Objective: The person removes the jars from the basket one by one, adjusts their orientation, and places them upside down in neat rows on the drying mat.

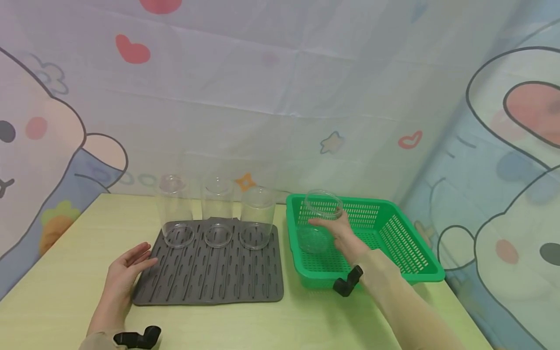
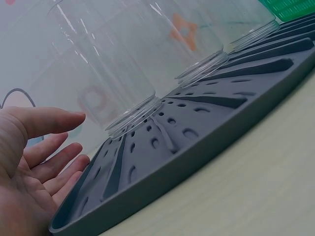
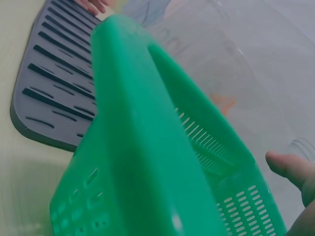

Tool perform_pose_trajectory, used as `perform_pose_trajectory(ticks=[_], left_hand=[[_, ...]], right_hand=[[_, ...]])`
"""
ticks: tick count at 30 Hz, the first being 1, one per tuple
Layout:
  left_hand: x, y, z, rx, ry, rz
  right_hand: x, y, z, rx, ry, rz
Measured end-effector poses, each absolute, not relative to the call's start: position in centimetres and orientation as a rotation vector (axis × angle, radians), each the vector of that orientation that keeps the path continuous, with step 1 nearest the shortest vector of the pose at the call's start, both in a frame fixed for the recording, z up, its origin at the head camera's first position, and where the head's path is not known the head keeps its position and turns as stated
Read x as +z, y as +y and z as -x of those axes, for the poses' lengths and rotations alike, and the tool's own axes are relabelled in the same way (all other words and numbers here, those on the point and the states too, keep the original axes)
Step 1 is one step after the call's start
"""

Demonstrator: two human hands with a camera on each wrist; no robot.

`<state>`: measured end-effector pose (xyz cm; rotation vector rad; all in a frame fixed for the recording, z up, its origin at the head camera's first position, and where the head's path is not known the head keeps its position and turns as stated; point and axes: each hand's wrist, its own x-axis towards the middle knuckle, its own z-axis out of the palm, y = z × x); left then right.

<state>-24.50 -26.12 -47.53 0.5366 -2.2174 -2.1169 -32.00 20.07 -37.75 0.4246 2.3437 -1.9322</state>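
Observation:
My right hand (image 1: 343,231) grips a clear plastic jar (image 1: 313,239) by its side, over the left part of the green basket (image 1: 420,276). In the right wrist view the thumb (image 3: 288,167) shows beside the jar's clear wall, while the other fingers are hidden. Three similar jars stand in a row along the back of a grey ridged drying mat (image 1: 210,279): a left jar (image 1: 177,211), a middle jar (image 1: 218,206) and a right jar (image 1: 258,214). Beside the mat's left edge my left hand (image 1: 127,267) holds nothing, fingers relaxed and thumb apart.
The basket, with slotted walls, stands right of the mat on a pale wooden table (image 1: 245,328). A patterned cloth (image 1: 280,97) with cartoon animals hangs behind the table and along its sides.

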Motion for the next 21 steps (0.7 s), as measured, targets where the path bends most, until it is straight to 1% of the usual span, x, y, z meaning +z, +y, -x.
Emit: perform_pose_trajectory(ticks=[6,15,21], left_hand=[[-47.5,-26.1,24.5,-2.120,-2.211,-0.531],[-47.1,-26.0,24.4,-2.132,-2.186,-0.544],[-46.7,-26.5,24.0,-2.129,-2.178,-0.405]], right_hand=[[-37.2,20.3,31.8,-1.905,2.331,-0.419],[-35.4,20.4,31.5,-1.900,2.413,-0.402],[-34.0,20.1,31.1,-1.966,2.514,-0.300]])
